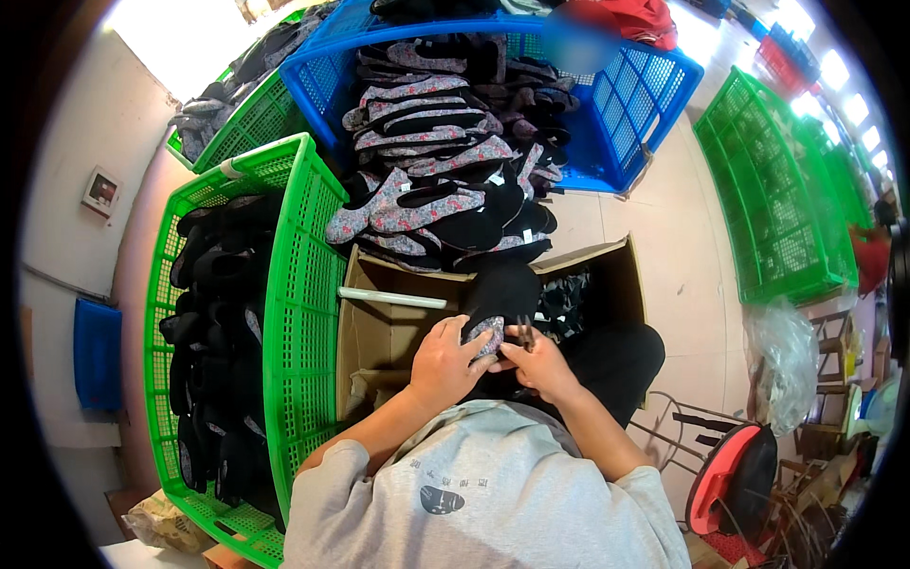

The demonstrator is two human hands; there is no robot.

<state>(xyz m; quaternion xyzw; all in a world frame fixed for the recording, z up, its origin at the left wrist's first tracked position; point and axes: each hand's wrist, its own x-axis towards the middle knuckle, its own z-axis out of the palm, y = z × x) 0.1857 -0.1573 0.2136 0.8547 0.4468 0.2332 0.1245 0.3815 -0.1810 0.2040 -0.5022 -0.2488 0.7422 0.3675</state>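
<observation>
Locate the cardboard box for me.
In the head view the cardboard box sits open at centre, just beyond the person's left hand, right of the green crate and below the blue crate of patterned shoes.

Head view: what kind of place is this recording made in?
Probably a shoe workshop or packing area. A blue plastic mesh crate is heaped with floral fabric slippers, a green plastic mesh crate holds black ones, and both hands work a black slipper over an open cardboard box.

black cloth shoe (500,302) w/ floral-patterned lining, held sole-up btwn both hands, above the open cardboard box (379,332).
</observation>
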